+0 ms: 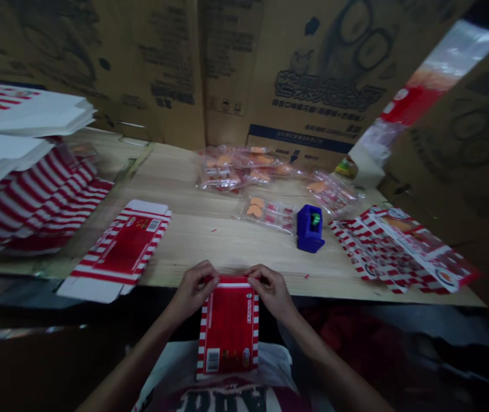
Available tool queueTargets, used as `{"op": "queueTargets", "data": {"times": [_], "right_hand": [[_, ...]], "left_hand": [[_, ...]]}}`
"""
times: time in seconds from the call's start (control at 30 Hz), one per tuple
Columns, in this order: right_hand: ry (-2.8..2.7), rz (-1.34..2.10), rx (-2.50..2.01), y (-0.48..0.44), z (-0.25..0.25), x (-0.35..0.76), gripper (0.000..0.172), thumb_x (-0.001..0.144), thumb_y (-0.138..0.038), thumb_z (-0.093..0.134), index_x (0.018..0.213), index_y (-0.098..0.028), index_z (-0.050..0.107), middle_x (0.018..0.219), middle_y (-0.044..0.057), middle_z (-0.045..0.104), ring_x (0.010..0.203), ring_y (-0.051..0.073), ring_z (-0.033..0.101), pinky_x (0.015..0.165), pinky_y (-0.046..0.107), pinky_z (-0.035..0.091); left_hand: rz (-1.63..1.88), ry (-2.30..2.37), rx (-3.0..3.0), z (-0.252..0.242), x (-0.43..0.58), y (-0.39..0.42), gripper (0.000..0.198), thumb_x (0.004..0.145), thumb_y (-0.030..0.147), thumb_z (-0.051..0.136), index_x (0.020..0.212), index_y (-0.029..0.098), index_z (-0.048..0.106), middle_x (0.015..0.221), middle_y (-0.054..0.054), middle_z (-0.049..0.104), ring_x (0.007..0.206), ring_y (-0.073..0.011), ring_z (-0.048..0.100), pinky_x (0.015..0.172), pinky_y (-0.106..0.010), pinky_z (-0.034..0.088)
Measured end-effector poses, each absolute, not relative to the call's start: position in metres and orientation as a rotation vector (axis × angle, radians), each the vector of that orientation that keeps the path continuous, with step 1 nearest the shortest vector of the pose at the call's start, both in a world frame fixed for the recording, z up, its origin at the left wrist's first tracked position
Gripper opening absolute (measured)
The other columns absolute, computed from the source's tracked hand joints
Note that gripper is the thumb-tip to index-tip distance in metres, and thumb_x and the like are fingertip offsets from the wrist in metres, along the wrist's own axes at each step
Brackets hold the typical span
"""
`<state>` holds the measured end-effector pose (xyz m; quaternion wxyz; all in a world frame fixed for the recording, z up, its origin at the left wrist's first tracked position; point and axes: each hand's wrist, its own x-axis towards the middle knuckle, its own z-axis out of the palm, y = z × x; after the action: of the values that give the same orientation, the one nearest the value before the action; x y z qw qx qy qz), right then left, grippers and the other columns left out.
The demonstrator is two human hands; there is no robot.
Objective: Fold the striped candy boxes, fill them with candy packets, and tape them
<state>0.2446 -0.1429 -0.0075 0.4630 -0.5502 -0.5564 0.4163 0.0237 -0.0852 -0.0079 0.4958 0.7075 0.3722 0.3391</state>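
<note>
A red box with red-and-white striped sides (pixel 229 326) stands against my body at the table's front edge, its barcode side facing up. My left hand (pixel 199 283) pinches the box's far left corner between thumb and fingers. At the far right corner my right hand (pixel 270 286) pinches the same end. Past my hands, a blue tape dispenser (pixel 310 232) holds a green roll. Left of me lies a flattened red striped box (pixel 126 246) with white flaps, one end over the table edge.
Several clear packets with orange pieces (pixel 244 166) lie at the back, one packet (pixel 267 213) closer. Striped printed bags (pixel 398 249) lie at right. White stacked cartons (pixel 34 114) and striped sheets (pixel 42 200) fill the left. Large cardboard boxes (pixel 235 74) wall the back.
</note>
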Motion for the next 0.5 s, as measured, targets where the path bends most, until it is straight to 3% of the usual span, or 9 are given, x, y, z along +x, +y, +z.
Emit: {"op": "queueTargets", "data": {"times": [0.13,0.23,0.37,0.5], "right_hand": [[-1.361,1.028,-1.342,-0.150,-0.012,0.249,0.012,0.085,-0.029,0.058,0.090,-0.021,0.065,0.099,0.005,0.068,0.092,0.019,0.063,0.081,0.031,0.050],[-1.279,0.809,-1.420,-0.145,-0.013,0.285,0.025,0.082,-0.030,0.060,0.105,-0.022,0.064,0.109,0.006,0.064,0.090,0.017,0.062,0.075,0.029,0.051],[-0.873,0.200,-1.661,-0.124,-0.015,0.365,0.027,0.077,-0.038,0.062,0.095,-0.017,0.064,0.103,0.009,0.060,0.074,0.015,0.056,0.060,0.026,0.045],[-0.744,0.221,-1.764,-0.096,-0.023,0.418,0.032,0.068,-0.045,0.064,0.075,-0.014,0.065,0.082,0.007,0.061,0.066,0.016,0.051,0.059,0.028,0.041]], "left_hand": [[0.890,0.939,1.444,-0.021,0.033,-0.091,0.018,0.085,0.036,0.060,0.086,0.020,0.068,0.082,-0.002,0.055,0.078,-0.0160,0.054,0.069,-0.025,0.042],[0.906,0.940,1.320,-0.028,0.039,-0.088,0.015,0.080,0.035,0.067,0.080,0.020,0.067,0.084,-0.001,0.056,0.081,-0.0159,0.055,0.072,-0.025,0.042],[0.934,0.977,1.309,-0.028,0.044,-0.082,0.021,0.072,0.035,0.073,0.065,0.018,0.064,0.086,-0.003,0.060,0.085,-0.0184,0.057,0.079,-0.028,0.042],[0.932,0.989,1.336,-0.025,0.045,-0.082,0.020,0.073,0.035,0.072,0.066,0.018,0.064,0.084,-0.002,0.062,0.082,-0.0181,0.058,0.078,-0.028,0.043]]}}
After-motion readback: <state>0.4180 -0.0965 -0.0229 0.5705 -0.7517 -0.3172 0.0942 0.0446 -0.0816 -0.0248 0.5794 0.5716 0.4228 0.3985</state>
